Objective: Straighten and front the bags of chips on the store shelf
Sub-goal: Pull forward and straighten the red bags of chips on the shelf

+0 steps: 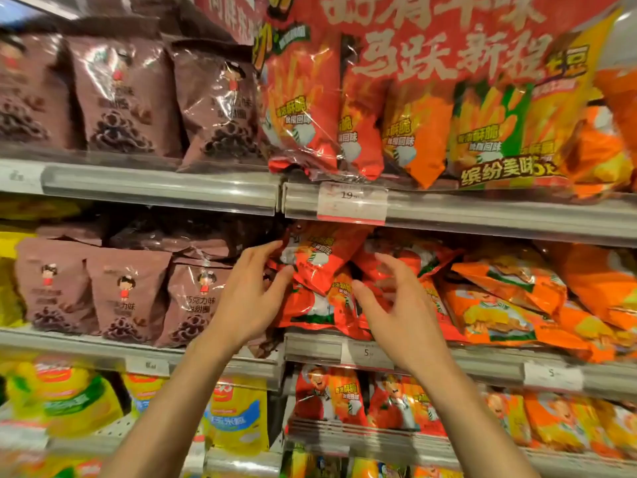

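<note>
A heap of red chip bags (320, 260) lies jumbled and tilted on the middle shelf (313, 346), right of centre. My left hand (248, 298) reaches up to the heap's left side, its fingertips touching the top tilted bag, fingers spread. A little to the right, my right hand (400, 305) hovers in front of the red bags with fingers apart and nothing in it. Orange bags (510, 305) lie flat and crooked further right on the same shelf.
Brown snack bags (127, 298) stand upright left of the heap. The shelf above holds more brown bags (127, 98) and large red and orange multipacks (344, 115) under a red banner. Yellow bags (238, 415) and red bags (327, 398) fill the shelf below.
</note>
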The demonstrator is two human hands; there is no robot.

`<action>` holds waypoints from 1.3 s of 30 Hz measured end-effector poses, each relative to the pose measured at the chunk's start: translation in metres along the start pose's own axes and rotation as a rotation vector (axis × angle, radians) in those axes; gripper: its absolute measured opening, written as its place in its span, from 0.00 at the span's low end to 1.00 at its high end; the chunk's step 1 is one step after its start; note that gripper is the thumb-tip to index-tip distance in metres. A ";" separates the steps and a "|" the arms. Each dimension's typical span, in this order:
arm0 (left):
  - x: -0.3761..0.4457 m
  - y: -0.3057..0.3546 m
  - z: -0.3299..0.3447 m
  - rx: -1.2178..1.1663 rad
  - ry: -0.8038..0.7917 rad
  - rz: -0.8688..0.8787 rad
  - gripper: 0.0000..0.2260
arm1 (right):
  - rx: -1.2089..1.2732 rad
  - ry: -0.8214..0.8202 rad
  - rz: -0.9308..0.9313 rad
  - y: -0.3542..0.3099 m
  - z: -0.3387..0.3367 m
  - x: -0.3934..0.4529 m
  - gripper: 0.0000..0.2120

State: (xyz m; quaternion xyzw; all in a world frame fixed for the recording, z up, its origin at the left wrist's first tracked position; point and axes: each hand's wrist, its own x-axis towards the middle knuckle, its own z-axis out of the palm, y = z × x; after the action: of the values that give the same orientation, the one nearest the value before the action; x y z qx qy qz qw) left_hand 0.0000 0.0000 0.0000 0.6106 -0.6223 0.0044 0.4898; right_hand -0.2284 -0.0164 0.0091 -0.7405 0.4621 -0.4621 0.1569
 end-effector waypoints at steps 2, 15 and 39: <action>0.017 -0.002 0.003 0.071 -0.070 -0.013 0.22 | -0.042 -0.053 0.042 -0.008 0.012 0.018 0.28; 0.055 -0.006 0.001 -0.092 -0.200 -0.257 0.27 | 0.182 -0.208 0.355 -0.027 0.041 0.062 0.31; 0.031 -0.013 -0.029 -0.335 -0.072 -0.421 0.35 | -0.822 -0.257 -0.336 0.009 0.003 0.071 0.19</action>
State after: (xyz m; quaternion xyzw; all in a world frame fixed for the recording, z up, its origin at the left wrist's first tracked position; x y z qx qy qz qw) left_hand 0.0343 -0.0096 0.0263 0.6367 -0.4907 -0.2221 0.5518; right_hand -0.2207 -0.0804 0.0398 -0.8572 0.4574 -0.1641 -0.1706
